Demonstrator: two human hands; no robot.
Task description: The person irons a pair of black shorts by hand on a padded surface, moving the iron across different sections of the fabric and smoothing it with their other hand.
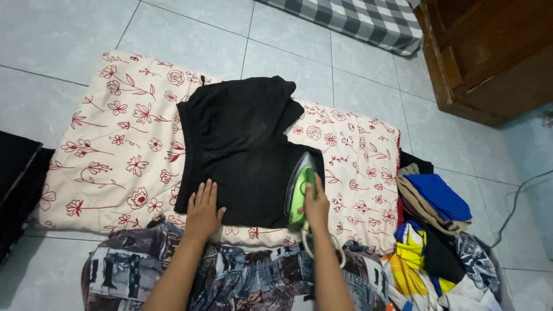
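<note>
A black garment [239, 144] lies flat on a cream cloth [115, 150] with red flowers, which is spread on the grey tiled floor [190, 34]. The left hand [203, 212] rests flat on the lower edge of the garment, with the fingers straight and close together, not gripping anything. The right hand [316, 206] is closed around the handle of a green iron [299, 187], which stands on the right lower part of the garment, its tip pointing away from the person. A white cord [322, 249] runs from the iron toward the person. To the right, just beside the cloth, 1 pile of clothes [438, 230] in blue, beige and yellow lies on the floor.
</note>
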